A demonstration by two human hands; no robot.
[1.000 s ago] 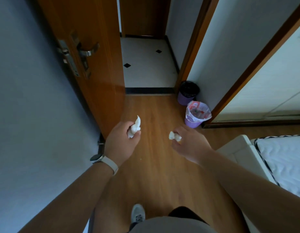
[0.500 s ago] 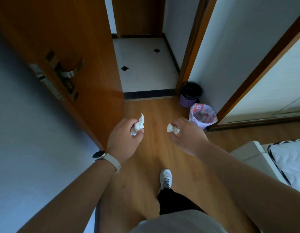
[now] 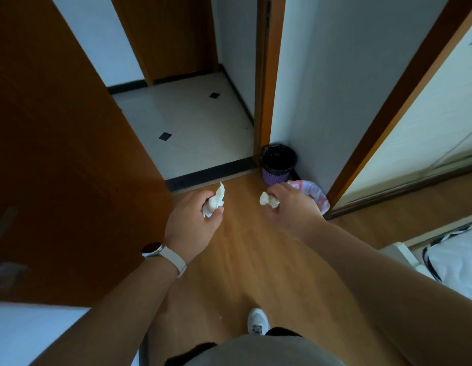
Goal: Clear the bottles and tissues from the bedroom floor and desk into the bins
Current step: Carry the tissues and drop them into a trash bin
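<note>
While each hand grips a tissue, left hand near door edge, right hand overlapping bin.

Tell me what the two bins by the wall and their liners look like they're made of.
Far bin: likely purple plastic in a perforated weave pattern, lined with a glossy black plastic bag. Near bin: body hidden behind the right hand; its liner looks like thin crinkled translucent plastic.

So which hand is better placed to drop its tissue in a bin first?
Probably the right hand. It holds its tissue just short of the pink-lined bin, partly overlapping it in view, with the black-lined bin just beyond. The left hand sits farther from both.
</note>
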